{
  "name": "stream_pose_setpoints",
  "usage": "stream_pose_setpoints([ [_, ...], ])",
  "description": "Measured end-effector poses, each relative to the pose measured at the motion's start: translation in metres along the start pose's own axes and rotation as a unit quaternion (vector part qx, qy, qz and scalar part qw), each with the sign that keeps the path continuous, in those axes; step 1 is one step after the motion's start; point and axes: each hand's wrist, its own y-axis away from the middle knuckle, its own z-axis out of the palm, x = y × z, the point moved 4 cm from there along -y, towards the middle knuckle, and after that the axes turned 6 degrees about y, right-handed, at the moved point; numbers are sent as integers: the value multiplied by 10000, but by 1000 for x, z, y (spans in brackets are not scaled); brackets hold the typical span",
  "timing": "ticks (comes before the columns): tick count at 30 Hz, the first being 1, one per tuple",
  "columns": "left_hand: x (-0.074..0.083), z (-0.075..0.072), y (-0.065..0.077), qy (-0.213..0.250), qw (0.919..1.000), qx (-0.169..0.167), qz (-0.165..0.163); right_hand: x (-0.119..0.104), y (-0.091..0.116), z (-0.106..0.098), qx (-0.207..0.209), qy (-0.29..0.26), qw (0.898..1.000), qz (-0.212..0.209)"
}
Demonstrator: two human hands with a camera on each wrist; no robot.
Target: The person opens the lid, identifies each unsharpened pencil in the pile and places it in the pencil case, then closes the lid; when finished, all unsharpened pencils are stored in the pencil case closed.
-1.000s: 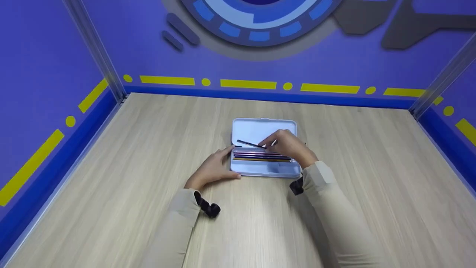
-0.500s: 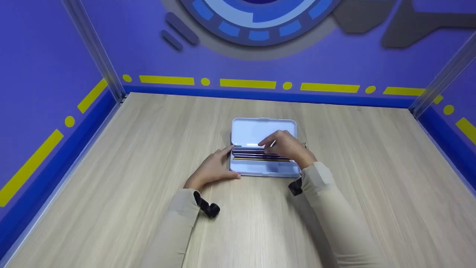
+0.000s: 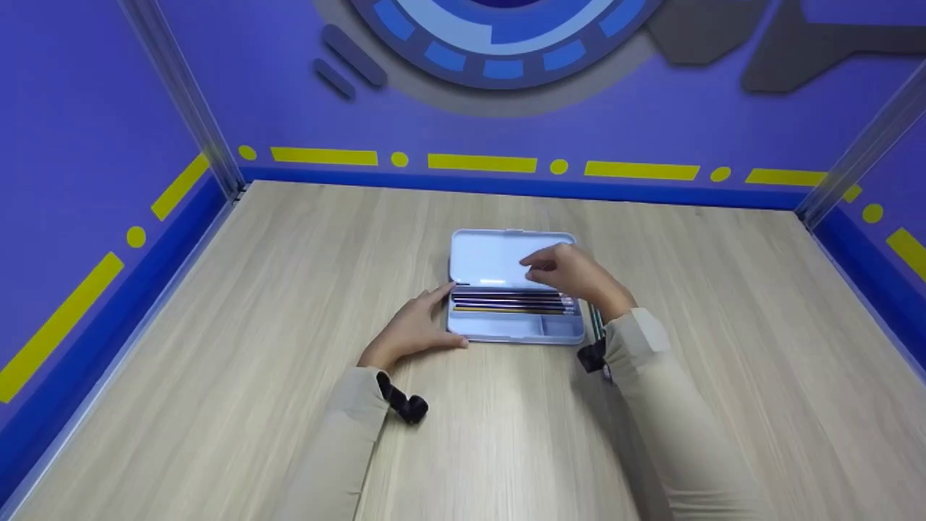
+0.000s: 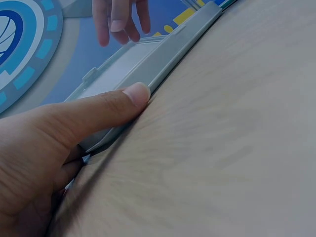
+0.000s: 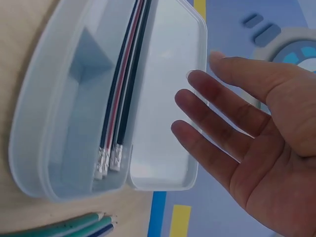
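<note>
A white plastic pencil case (image 3: 499,338) lies on the table with its lid (image 3: 483,255) folded back. Several pencils (image 3: 506,299) lie side by side in its long rear compartment; the right wrist view shows their metal ends (image 5: 103,160). My left hand (image 3: 411,327) holds the case at its left end, thumb on the front corner and fingers reaching toward the hinge. In the left wrist view that thumb (image 4: 106,106) presses along the case's wall. My right hand (image 3: 575,273) hovers over the right part of the lid, fingers apart and holding nothing.
Several green and dark pencils (image 5: 74,226) lie on the table just right of the case, partly hidden under my right wrist in the head view. The wooden table (image 3: 347,246) is bounded by blue panels (image 3: 434,123) behind and at both sides.
A dark pencil pinched in my right hand went down among the others in the case, and the fingers let it go. The right hand then rose back and to the right. The left hand stayed put.
</note>
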Motion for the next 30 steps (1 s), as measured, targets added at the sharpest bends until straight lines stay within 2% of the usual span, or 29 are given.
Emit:
stream_pose_setpoints([
  [11, -1, 0, -1, 0, 10000, 4, 16, 10, -4, -15, 237, 29, 9997, 60],
  [19, -1, -1, -1, 17, 10000, -14, 27, 16, -10, -11, 103, 11, 9979, 633],
  [23, -2, -1, -1, 32, 10000, -16, -16, 19, -15, -6, 53, -28, 9969, 781],
  [30, 0, 0, 0, 79, 10000, -17, 2, 21, -20, -3, 74, 103, 9981, 600],
])
